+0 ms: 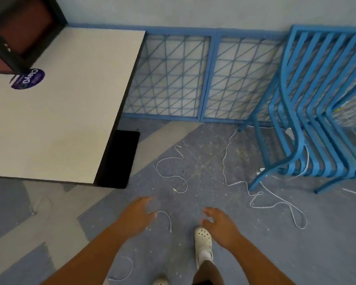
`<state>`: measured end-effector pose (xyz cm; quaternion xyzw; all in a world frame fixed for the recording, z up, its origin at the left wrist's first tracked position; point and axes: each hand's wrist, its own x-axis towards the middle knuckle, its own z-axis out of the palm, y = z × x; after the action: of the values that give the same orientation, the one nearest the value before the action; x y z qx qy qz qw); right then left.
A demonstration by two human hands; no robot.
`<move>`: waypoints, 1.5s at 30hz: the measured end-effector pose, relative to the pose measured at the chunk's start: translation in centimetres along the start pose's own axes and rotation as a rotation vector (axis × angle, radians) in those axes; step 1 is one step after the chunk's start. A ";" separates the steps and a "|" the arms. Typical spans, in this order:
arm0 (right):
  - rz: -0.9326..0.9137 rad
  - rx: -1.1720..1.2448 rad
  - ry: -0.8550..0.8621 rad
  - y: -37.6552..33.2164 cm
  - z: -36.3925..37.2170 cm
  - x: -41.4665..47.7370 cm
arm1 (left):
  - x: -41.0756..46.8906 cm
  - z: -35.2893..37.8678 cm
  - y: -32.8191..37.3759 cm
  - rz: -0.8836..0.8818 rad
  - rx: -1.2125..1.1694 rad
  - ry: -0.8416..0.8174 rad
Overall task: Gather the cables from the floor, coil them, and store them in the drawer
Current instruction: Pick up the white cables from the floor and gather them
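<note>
Several thin white cables lie loose on the blue-grey floor. One short cable (169,171) curls ahead of my hands. A longer cable (275,204) snakes from the wall past the chair legs to the right. A short cable piece (166,218) lies just beyond my left hand (139,212), whose fingers are spread and hold nothing. My right hand (218,223) hovers over the floor with loosely bent fingers, also holding nothing. Another cable loop (125,270) lies under my left forearm. No drawer is visible.
A white table (66,112) with a purple sticker fills the left, with a dark panel (119,159) under its edge. Stacked blue metal chairs (317,120) stand at right. Blue lattice panels (173,79) line the wall. My white shoe (203,241) is below my right hand.
</note>
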<state>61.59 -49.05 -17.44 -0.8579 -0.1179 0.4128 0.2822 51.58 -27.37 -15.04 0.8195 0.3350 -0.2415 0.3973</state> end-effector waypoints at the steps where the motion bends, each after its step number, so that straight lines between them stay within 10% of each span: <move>1: -0.013 -0.007 -0.021 0.0 -1.2 1.4 | 0.9 0.1 0.5 -0.022 -0.013 0.007; 14: -0.045 -0.056 -0.132 2.5 -8.6 21.6 | 17.7 6.5 6.3 -0.105 -0.184 0.036; 29: -0.199 -0.149 -0.081 13.0 7.3 45.2 | 38.2 20.2 -11.2 -0.090 -0.333 0.269; 45: -0.249 -0.331 -0.018 17.8 17.2 58.0 | 53.9 27.7 -23.0 -0.157 0.251 -0.016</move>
<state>84.33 -31.64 -73.62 -0.8676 -0.2917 0.3575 0.1853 66.43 -20.04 -77.74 0.8320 0.3621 -0.3185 0.2742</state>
